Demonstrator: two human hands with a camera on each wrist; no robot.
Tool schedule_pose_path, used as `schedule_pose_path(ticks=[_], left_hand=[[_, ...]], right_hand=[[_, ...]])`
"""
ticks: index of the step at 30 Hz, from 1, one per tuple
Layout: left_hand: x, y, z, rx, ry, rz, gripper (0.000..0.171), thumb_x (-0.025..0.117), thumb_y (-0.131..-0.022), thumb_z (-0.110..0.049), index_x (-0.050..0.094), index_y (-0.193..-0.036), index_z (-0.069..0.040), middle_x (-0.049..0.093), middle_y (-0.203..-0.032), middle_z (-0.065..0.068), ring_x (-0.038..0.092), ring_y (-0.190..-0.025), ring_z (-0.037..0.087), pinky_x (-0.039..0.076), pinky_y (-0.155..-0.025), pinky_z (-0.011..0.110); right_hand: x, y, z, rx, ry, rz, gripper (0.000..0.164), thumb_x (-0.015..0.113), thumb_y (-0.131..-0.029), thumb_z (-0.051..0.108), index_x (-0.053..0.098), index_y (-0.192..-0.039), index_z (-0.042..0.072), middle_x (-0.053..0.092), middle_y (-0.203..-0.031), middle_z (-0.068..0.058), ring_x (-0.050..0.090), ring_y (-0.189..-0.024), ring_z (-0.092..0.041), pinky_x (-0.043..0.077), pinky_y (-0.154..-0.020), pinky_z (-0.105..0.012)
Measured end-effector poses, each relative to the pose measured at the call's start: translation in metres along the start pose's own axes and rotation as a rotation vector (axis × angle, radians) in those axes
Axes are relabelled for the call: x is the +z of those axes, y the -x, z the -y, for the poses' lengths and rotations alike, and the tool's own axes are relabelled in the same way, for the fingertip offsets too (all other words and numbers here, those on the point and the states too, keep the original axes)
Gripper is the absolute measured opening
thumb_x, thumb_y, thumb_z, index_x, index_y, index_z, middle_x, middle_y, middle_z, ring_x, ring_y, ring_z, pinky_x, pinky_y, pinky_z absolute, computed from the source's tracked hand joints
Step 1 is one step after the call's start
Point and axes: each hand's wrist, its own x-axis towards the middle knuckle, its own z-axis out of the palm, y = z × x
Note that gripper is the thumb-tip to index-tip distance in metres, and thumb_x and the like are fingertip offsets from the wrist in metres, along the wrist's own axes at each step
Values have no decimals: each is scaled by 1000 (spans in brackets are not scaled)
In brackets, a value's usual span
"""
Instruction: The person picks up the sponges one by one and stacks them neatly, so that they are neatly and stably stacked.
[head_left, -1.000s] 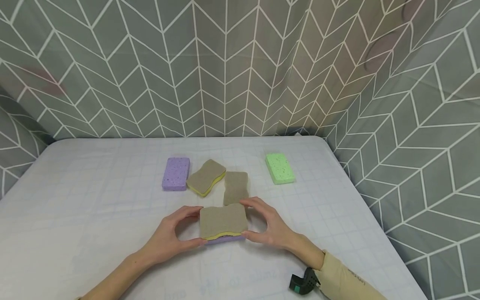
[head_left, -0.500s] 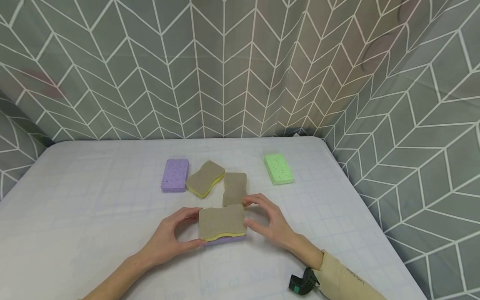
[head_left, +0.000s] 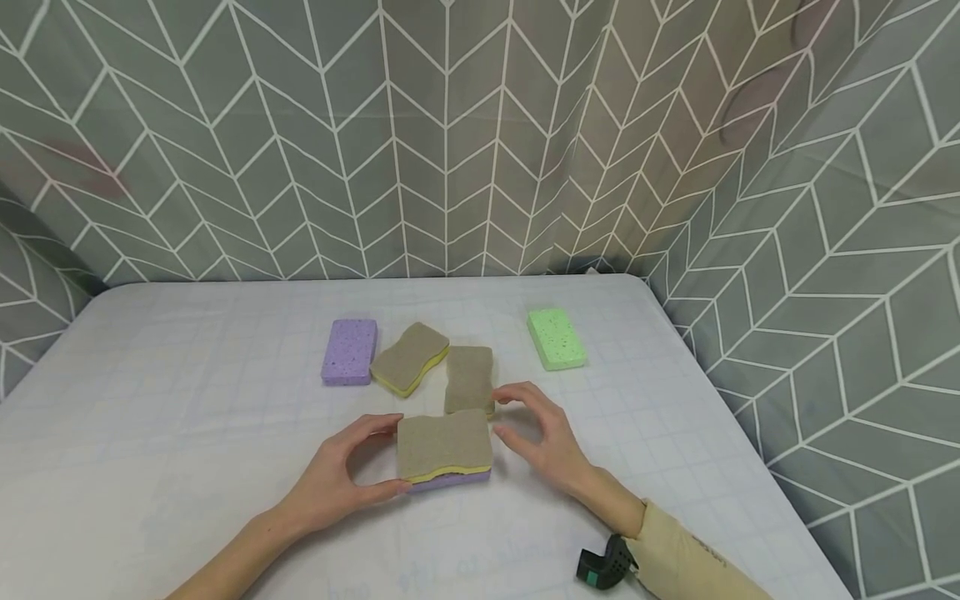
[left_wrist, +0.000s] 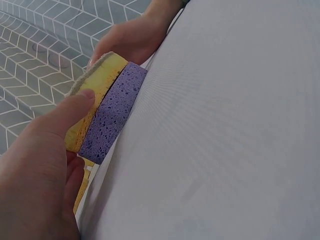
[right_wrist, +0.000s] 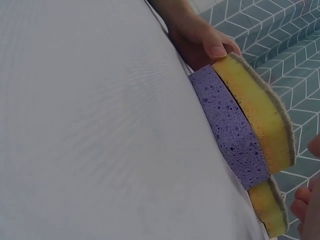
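My left hand (head_left: 341, 467) grips the left end of a yellow sponge with a grey scouring top (head_left: 444, 442), thumb on its front side. This sponge lies flat on a purple sponge (left_wrist: 112, 115), the two stacked on the table. My right hand (head_left: 547, 437) is off the right end of the stack, its thumb and fingers apart with nothing between them. Its fingertips are close to the lower right edge of another grey-topped sponge (head_left: 470, 379) behind the stack; whether they touch it I cannot tell.
Further back lie a purple sponge (head_left: 350, 352), a tilted grey-and-yellow sponge (head_left: 411, 357) and, to the right, a green sponge (head_left: 557, 338). All rest on the white-covered table (head_left: 187, 375). A patterned curtain (head_left: 420, 142) hangs behind and along the right side.
My right hand has let go of the stack's right end and moved slightly up and to the right. The left hand keeps its hold, and the sponges look unmoved.
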Motion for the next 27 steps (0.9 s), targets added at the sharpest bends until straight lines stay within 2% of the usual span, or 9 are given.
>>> schedule_pose_path(ticks=[3,6,9,15,18,21,27], left_hand=[[0,0,0,-4,5,2,81,91,-72,-34,53,-140,-13,62,-130,-7,59,-121,8,42,-107,15],[0,0,1,0,9,0,81,91,-72,-33,53,-140,-11,63,-129,-7,59,-121,8,42,-107,14],[1,0,1,16,11,-7,79,91,-72,-31,54,-140,-12,64,-127,-6,60,-120,8,43,-106,15],[1,1,2,23,28,-13,78,91,-72,-28,54,-139,-15,65,-126,-5,60,-119,7,43,-105,15],[1,0,1,14,37,-10,77,91,-72,-29,54,-139,-16,65,-127,-6,60,-119,7,43,-106,15],[1,0,1,11,41,-8,77,91,-72,-28,54,-139,-17,65,-127,-5,60,-119,8,43,-106,15],[1,0,0,19,50,-1,77,91,-73,-27,54,-139,-17,64,-128,-5,60,-120,9,43,-107,16]], right_hand=[[-2,-5,13,25,38,-49,34,71,-85,-4,63,-118,-4,66,-113,-18,61,-104,-30,50,-96,-31],[-2,-6,15,54,82,-103,32,71,-83,-7,64,-114,-5,66,-110,-20,61,-102,-33,50,-95,-32],[-1,-3,-4,90,123,-155,31,73,-84,-4,65,-114,0,66,-112,-17,61,-104,-31,50,-95,-42],[-4,-2,-15,169,188,-250,32,75,-85,3,66,-116,5,66,-113,-8,61,-107,-24,47,-100,-37],[-8,-4,-17,208,214,-294,33,74,-86,4,66,-117,5,65,-114,-5,60,-108,-21,47,-99,-43],[-12,-6,-21,237,251,-327,34,73,-86,5,64,-118,2,64,-115,-6,58,-109,-21,47,-97,-48],[-19,-10,-27,296,320,-370,38,74,-84,6,63,-119,-1,62,-114,-13,56,-109,-27,42,-95,-42]])
